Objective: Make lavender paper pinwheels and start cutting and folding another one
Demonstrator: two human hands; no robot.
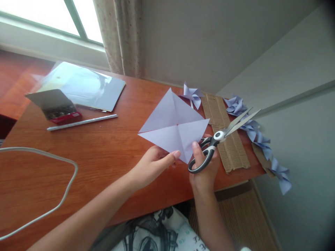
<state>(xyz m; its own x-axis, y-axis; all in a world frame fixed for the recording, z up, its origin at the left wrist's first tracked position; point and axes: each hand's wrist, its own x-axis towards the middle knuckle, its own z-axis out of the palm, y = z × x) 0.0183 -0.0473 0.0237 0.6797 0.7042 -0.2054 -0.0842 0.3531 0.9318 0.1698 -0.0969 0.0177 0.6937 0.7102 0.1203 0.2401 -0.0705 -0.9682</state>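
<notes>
Holding a creased lavender paper square (174, 127) above the wooden surface (104, 153), with scissors (222, 137) in the other hand.

The paper square sits tilted like a diamond, its diagonal folds crossing near the middle, and its lower corner is pinched between the thumb and fingers (176, 154) of the left hand (154, 164). The right hand (205, 167) touches the same corner with its thumb, while its fingers are threaded through the black-and-white handles of the scissors, whose blades stand slightly apart and point up to the right. Just beyond lies a strip of corrugated cardboard (226, 136), with a finished paper pinwheel (193, 94) at its far end and a row of more pinwheels (258, 137) along the wall. Well to the left are a thin stick (82, 122), a small red box (59, 109), a glossy sheet (86, 85) and a grey cable (65, 188).
</notes>
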